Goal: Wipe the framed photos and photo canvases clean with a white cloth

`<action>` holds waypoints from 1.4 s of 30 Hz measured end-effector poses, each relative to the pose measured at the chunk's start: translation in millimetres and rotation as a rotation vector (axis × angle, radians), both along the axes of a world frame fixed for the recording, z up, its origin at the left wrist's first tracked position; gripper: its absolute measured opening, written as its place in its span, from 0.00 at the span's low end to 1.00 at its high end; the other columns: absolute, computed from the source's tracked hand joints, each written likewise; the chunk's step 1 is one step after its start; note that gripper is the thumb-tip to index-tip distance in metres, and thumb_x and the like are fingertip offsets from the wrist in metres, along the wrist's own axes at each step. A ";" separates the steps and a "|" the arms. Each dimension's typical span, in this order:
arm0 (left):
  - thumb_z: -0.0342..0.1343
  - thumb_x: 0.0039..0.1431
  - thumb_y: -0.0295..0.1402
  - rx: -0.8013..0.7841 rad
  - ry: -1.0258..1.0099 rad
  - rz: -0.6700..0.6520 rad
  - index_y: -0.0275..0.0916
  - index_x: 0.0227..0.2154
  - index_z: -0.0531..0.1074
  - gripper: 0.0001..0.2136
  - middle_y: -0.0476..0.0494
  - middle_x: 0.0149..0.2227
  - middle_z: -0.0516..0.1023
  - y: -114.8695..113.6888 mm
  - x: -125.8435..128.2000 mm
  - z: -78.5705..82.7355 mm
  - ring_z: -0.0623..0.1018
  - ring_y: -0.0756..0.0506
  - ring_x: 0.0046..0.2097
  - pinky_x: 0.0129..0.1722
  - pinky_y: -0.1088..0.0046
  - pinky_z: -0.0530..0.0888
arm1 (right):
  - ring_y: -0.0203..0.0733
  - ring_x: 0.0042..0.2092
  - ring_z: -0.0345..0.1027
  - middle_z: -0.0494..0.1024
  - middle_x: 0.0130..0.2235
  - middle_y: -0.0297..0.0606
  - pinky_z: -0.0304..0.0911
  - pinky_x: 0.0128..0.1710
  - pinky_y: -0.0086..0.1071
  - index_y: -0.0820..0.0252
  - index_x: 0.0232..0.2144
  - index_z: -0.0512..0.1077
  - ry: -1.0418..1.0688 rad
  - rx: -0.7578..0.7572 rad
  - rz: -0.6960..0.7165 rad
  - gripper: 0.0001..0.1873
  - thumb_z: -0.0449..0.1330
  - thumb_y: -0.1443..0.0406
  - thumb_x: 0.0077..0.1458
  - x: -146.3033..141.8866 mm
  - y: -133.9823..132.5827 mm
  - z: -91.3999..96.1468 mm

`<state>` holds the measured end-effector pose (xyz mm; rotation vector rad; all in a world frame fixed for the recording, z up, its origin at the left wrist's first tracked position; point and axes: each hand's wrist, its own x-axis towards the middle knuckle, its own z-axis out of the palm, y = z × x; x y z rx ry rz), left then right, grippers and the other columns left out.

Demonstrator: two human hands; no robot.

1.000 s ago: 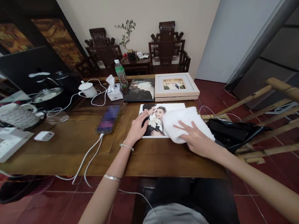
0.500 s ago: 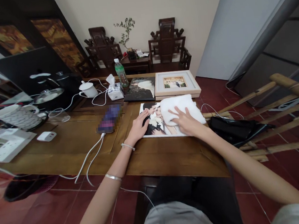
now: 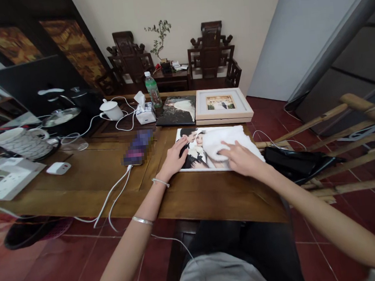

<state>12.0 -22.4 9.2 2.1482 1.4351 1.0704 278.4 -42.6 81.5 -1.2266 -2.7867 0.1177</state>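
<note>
A photo panel (image 3: 195, 159), printed with two people in black and white clothing, lies flat on the wooden table before me. My left hand (image 3: 176, 155) rests on its left edge, palm down and fingers stretched out. Over the panel's right half spreads a fluffy white cloth (image 3: 240, 138), hiding part of the picture. My right hand (image 3: 240, 157) presses down on this cloth, its fingers bent into the fabric. The cloth's right end reaches past the panel's edge.
Behind the panel lie a dark photo panel (image 3: 175, 111) and a pale framed photo (image 3: 247, 114). A phone (image 3: 138, 148) with a white cable is to the left, with a tissue box (image 3: 146, 114), bottle (image 3: 152, 90), lidded cup (image 3: 111, 110) and power strip (image 3: 12, 180) beyond. A bamboo rack (image 3: 329, 112) stands right.
My right hand has slid slightly right and toward me, its fingers now more bent. The cloth has shifted right and become more rumpled. My left hand stays on the panel.
</note>
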 end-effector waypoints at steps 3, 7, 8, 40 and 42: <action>0.47 0.63 0.36 -0.004 -0.014 -0.008 0.39 0.56 0.68 0.19 0.40 0.63 0.65 -0.4 0.3 1.2 0.62 0.41 0.65 0.66 0.57 0.56 | 0.52 0.49 0.71 0.78 0.48 0.48 0.63 0.48 0.44 0.61 0.53 0.71 0.016 0.000 -0.061 0.31 0.47 0.78 0.47 -7.1 42.3 8.9; 0.47 0.64 0.36 -0.002 -0.003 -0.009 0.39 0.56 0.68 0.19 0.40 0.63 0.64 -0.1 -0.2 0.8 0.62 0.42 0.65 0.66 0.57 0.57 | 0.49 0.45 0.72 0.78 0.48 0.44 0.62 0.46 0.37 0.61 0.52 0.73 0.087 -0.015 -0.076 0.30 0.48 0.77 0.47 -10.0 81.0 16.5; 0.47 0.64 0.36 -0.002 0.003 -0.004 0.39 0.56 0.67 0.20 0.40 0.63 0.64 0.0 -0.4 0.6 0.62 0.42 0.65 0.65 0.57 0.57 | 0.48 0.45 0.71 0.78 0.49 0.44 0.62 0.47 0.37 0.61 0.51 0.73 0.110 -0.016 -0.071 0.30 0.48 0.77 0.47 -9.5 86.4 17.1; 0.45 0.65 0.35 -0.077 0.067 0.031 0.40 0.62 0.60 0.23 0.41 0.66 0.57 2.6 -3.0 -4.4 0.57 0.42 0.67 0.65 0.54 0.55 | 0.54 0.52 0.68 0.76 0.51 0.49 0.60 0.50 0.47 0.61 0.53 0.70 0.076 -0.007 0.015 0.24 0.49 0.73 0.56 -46.9 75.1 3.0; 0.45 0.65 0.35 -0.081 0.074 0.031 0.39 0.62 0.60 0.23 0.40 0.66 0.57 2.7 -3.1 -4.1 0.57 0.42 0.67 0.65 0.54 0.55 | 0.59 0.60 0.59 0.71 0.56 0.51 0.54 0.54 0.57 0.61 0.54 0.69 0.048 0.022 0.005 0.25 0.47 0.74 0.56 -51.2 77.0 -3.3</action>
